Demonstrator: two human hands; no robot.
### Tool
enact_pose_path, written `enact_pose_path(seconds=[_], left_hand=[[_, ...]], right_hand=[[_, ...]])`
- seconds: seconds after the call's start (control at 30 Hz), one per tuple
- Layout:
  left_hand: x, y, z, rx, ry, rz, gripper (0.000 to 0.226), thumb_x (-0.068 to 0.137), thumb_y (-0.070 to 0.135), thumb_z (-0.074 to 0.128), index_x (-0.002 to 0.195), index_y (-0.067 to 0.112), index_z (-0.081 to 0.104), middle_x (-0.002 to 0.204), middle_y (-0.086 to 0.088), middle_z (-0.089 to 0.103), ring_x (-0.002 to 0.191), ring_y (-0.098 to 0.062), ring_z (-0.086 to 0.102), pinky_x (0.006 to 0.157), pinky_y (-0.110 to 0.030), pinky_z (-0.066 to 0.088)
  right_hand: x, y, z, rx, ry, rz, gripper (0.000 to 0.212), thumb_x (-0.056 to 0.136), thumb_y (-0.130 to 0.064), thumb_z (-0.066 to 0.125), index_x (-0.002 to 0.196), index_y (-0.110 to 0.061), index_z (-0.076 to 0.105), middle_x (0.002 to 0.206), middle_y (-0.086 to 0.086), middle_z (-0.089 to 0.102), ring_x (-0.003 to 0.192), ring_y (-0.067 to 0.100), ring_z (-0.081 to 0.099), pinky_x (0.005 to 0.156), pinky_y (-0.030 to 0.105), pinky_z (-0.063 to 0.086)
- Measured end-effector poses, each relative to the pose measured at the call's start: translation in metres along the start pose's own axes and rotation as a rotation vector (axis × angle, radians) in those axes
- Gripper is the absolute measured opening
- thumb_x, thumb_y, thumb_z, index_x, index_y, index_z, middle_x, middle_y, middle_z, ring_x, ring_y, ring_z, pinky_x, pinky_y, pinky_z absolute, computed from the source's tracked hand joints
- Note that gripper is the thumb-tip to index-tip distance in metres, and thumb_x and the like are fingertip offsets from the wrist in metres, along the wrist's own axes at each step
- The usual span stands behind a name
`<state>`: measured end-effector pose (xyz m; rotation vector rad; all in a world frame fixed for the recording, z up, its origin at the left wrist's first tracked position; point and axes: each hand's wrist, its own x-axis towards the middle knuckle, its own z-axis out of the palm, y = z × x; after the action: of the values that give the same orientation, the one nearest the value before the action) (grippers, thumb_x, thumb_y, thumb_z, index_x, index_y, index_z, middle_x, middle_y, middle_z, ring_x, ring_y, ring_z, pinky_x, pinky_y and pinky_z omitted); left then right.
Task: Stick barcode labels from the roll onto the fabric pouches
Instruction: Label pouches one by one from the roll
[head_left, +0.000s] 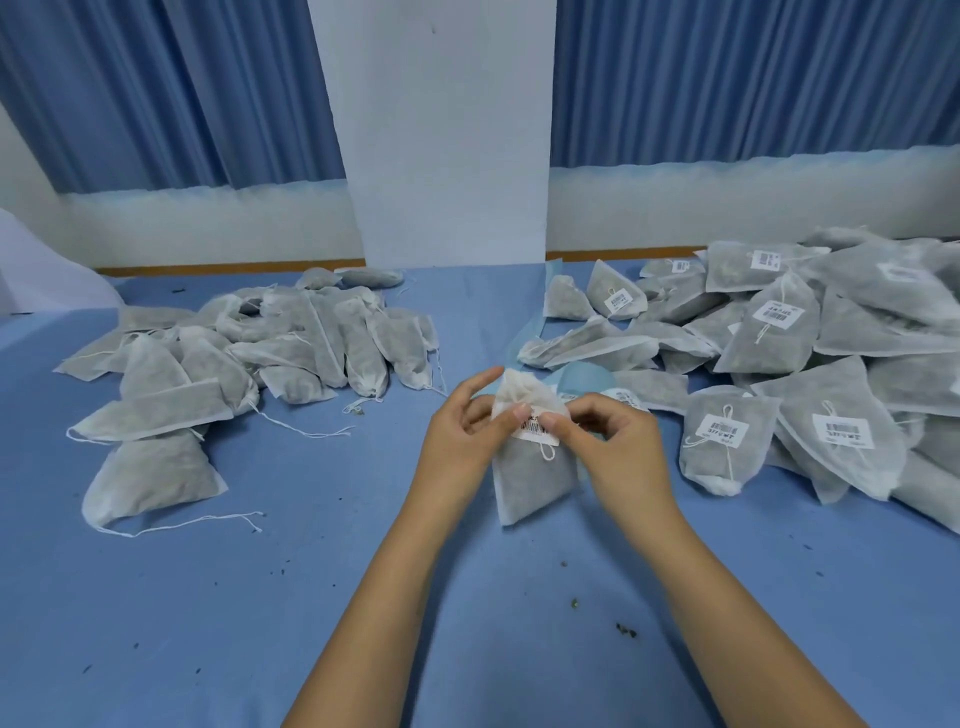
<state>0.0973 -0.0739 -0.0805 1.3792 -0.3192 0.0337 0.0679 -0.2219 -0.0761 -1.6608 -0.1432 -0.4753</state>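
Our left hand (457, 441) and right hand (618, 447) both pinch the grey drawstring fabric pouch (535, 483), thumbs on its white barcode label (535, 429), over the blue cloth table (311, 597); pleated blue curtains (156, 93) hang behind.

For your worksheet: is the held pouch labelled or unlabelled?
Labelled: a barcode label lies on the pouch, left hand and right hand pinching it.
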Motion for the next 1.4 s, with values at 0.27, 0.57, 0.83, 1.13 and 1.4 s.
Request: enact_pose_path(seconds=[0.27, 0.57, 0.83, 1.13, 1.4], left_hand=[[-0.013, 0.018, 0.057, 0.083, 0.063, -0.008, 0.033, 0.085, 0.020, 0.074, 0.113, 0.029, 0.061, 0.092, -0.002, 0.076, 0.085, -0.013, 0.072, 0.072, -0.023, 0.055], [-0.029, 0.026, 0.135, 0.176, -0.057, -0.074, 0.045, 0.079, 0.017, 0.080, 0.119, 0.020, 0.058, 0.104, -0.006, 0.073, 0.094, -0.016, 0.071, 0.082, -0.032, 0.057], [-0.031, 0.008, 0.179, 0.066, -0.107, -0.298, 0.031, 0.081, 0.011, 0.076, 0.110, 0.010, 0.065, 0.107, -0.010, 0.072, 0.098, -0.024, 0.070, 0.092, -0.041, 0.055], [0.007, 0.035, 0.229, -0.256, -0.179, -0.266, 0.061, 0.090, 0.028, 0.067, 0.140, 0.004, 0.041, 0.125, -0.016, 0.063, 0.108, -0.030, 0.066, 0.101, -0.047, 0.049], [0.024, 0.034, 0.255, 0.093, -0.220, -0.223, 0.068, 0.092, 0.043, 0.062, 0.148, 0.017, 0.031, 0.139, -0.005, 0.051, 0.121, -0.022, 0.056, 0.105, -0.041, 0.046]], right_hand=[[-0.018, -0.025, -0.042, 0.137, 0.081, 0.078, 0.007, 0.082, -0.007, 0.071, 0.075, -0.006, 0.071, 0.072, -0.001, 0.070, 0.068, 0.007, 0.063, 0.066, 0.017, 0.050], [-0.042, -0.042, -0.115, 0.162, 0.248, 0.096, 0.010, 0.082, -0.004, 0.069, 0.077, -0.011, 0.072, 0.072, -0.003, 0.071, 0.068, 0.005, 0.064, 0.066, 0.016, 0.051], [-0.061, -0.030, -0.178, 0.237, -0.038, 0.441, 0.026, 0.084, -0.016, 0.069, 0.109, -0.011, 0.066, 0.097, 0.000, 0.074, 0.088, 0.012, 0.070, 0.069, 0.022, 0.053], [-0.010, -0.060, -0.210, 0.489, 0.224, 0.396, 0.008, 0.088, 0.004, 0.059, 0.082, 0.001, 0.063, 0.071, 0.008, 0.065, 0.057, 0.007, 0.064, 0.058, 0.014, 0.052], [0.032, -0.058, -0.201, 0.791, 0.469, 0.377, 0.014, 0.094, 0.002, 0.049, 0.105, 0.004, 0.058, 0.106, 0.014, 0.060, 0.090, 0.016, 0.063, 0.079, 0.018, 0.052]])
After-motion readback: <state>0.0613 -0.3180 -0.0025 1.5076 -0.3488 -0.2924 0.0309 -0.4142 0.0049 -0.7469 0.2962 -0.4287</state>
